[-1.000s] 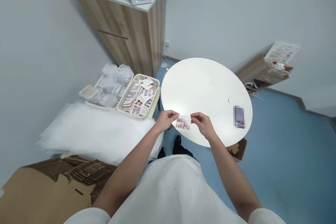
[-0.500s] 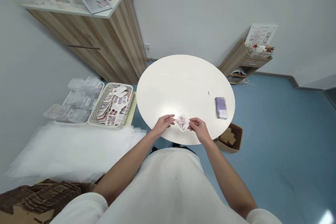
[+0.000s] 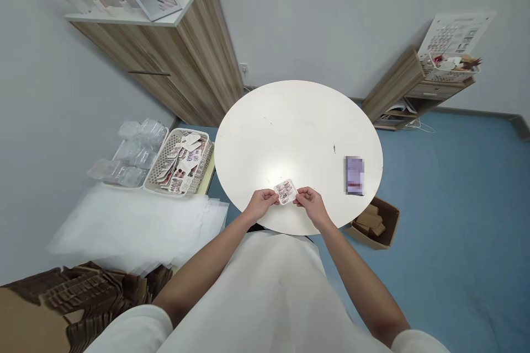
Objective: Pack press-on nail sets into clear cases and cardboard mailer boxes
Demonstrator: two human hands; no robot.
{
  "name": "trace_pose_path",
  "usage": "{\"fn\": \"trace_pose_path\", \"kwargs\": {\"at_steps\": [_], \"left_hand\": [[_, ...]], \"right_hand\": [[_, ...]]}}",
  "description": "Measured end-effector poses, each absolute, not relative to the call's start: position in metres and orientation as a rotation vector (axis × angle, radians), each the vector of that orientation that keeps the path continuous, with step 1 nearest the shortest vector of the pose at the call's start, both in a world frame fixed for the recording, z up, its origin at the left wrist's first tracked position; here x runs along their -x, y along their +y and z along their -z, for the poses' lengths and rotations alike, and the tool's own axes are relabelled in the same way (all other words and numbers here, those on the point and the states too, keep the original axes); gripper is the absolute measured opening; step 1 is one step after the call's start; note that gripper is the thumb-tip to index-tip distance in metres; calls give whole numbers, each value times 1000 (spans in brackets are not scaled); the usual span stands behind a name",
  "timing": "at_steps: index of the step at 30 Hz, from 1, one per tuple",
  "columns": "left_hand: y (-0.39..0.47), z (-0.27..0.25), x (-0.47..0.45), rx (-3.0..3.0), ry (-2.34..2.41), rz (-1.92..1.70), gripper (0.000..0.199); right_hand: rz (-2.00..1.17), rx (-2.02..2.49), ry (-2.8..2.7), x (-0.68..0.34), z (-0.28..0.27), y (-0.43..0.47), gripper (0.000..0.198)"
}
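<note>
Between my hands, over the near part of the round white table (image 3: 298, 121), is a small white card (image 3: 285, 191) with pinkish nail designs on it. My left hand (image 3: 261, 203) pinches its left corner between thumb and fingers. The opposite corner is gripped the same way by my right hand (image 3: 312, 205). The card's patterned face is turned up towards me; whether the nails are printed or real pieces is too small to tell.
On the table's right lies a blurred purple item (image 3: 354, 175). Left of the table, a white basket (image 3: 151, 185) holds many similar cards, beside clear plastic boxes (image 3: 143, 143) and white sheets (image 3: 136, 226). An open carton (image 3: 393, 226) stands low at the right.
My left hand, its fingers apart before, has closed on the card's left corner. The card has turned flatter and squarer to me. My right hand keeps its hold; the view has shifted.
</note>
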State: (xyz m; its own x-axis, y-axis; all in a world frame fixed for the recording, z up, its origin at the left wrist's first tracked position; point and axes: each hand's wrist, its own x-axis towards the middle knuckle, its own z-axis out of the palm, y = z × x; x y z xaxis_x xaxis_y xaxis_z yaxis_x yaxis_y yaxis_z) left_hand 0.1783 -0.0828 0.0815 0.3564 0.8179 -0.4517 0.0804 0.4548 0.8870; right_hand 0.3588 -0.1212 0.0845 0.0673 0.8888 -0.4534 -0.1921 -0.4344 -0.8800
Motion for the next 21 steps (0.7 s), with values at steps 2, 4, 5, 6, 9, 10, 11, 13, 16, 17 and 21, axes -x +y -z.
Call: {"fn": "trace_pose_path", "kwargs": {"at_steps": [2,4,5,6,9,10,11,13,16,17,21], "left_hand": [[-78,-80,-175,-1022,1126,-595,25],[-73,-78,-170,-1055,1126,-580,25],[-70,-77,-167,-1077,1128,-565,25],[-68,-76,-164,-1100,1130,-547,26],[-58,-69,-151,-1165,1133,-496,25],[-54,-65,-146,-1182,1136,-481,24],[-50,-62,-141,-1196,1141,-469,24],[-42,-53,-130,-1214,1167,-450,22],[-34,-37,-112,-1179,1273,-468,20],[-33,-31,-105,-1144,1321,-483,20],[-35,-13,-82,-991,1486,-518,29]], "right_hand": [[-1534,1450,-793,-359,-82,-115,27],[-1517,1460,-857,-358,-81,-106,28],[-1497,1468,-894,-357,-81,-101,29],[-1475,1478,-930,-356,-81,-95,29],[-1442,1512,-1025,-348,-80,-77,30],[-1448,1523,-1054,-344,-78,-72,30],[-1456,1538,-1085,-339,-76,-66,29],[-1464,1579,-1146,-326,-67,-57,26],[-1468,1656,-1187,-303,-47,-48,21],[-1465,1683,-1185,-295,-38,-46,20],[-1407,1809,-1180,-263,-10,-39,18]]}}
